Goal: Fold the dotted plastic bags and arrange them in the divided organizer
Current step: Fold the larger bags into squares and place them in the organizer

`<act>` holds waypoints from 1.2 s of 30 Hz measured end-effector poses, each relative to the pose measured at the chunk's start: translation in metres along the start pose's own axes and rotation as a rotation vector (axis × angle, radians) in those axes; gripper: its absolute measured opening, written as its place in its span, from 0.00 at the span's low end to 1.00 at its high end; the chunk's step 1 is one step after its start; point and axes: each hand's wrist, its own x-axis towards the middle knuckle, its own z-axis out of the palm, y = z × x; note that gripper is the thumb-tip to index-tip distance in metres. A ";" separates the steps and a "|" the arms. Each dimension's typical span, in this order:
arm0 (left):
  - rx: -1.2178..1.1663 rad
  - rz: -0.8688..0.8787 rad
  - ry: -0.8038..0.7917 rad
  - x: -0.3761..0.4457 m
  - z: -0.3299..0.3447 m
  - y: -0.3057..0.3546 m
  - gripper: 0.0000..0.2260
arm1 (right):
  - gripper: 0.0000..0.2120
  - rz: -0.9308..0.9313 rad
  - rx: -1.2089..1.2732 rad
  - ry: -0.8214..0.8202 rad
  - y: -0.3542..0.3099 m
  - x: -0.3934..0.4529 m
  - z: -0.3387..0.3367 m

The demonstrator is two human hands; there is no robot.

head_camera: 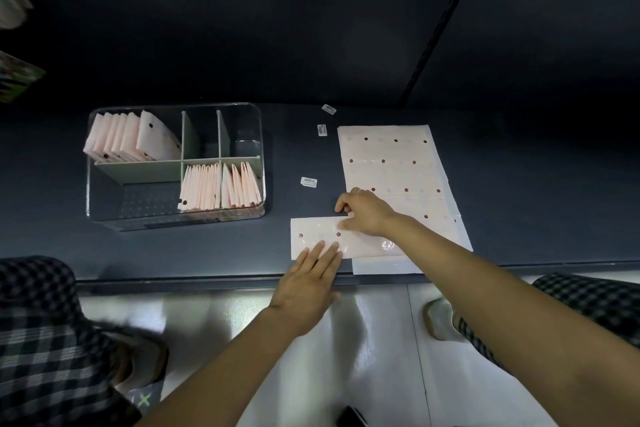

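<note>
A pale pink plastic bag with dark red dots, folded into a long strip (313, 236), lies near the front edge of the dark table. My left hand (308, 288) presses flat on its near edge with straight fingers. My right hand (363, 210) rests on the strip's far right part, fingers bent over its upper edge. Under and beyond my right hand lies a flat stack of unfolded dotted bags (394, 170). To the left stands the clear divided organizer (104, 198), with folded bags upright in its back-left and two front-right compartments.
Three small white labels (309, 182) lie on the table between the organizer and the flat bags. The table's front edge (207, 279) runs just below the strip. My checked-trousered knees and shoes show below it on a light floor.
</note>
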 end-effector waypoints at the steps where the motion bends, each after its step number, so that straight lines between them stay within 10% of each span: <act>1: 0.009 0.002 -0.017 0.000 0.001 -0.001 0.30 | 0.17 -0.006 -0.021 -0.011 -0.001 0.000 0.000; 11: 0.063 0.042 -0.067 -0.001 0.003 -0.006 0.30 | 0.14 0.028 -0.234 -0.046 -0.008 -0.003 0.000; 17: -0.184 -0.056 0.165 -0.005 -0.002 -0.008 0.25 | 0.08 0.018 -0.194 -0.049 -0.008 -0.011 -0.003; 22: -0.749 -0.436 0.607 -0.007 -0.040 -0.003 0.18 | 0.11 0.095 0.333 -0.033 -0.010 -0.037 -0.031; 27: -1.753 -0.602 0.295 -0.003 -0.090 0.009 0.17 | 0.16 0.153 0.987 -0.003 -0.023 -0.075 -0.049; 36: -1.763 -0.529 0.352 -0.030 -0.163 0.002 0.06 | 0.15 0.137 1.327 -0.019 -0.064 -0.124 -0.069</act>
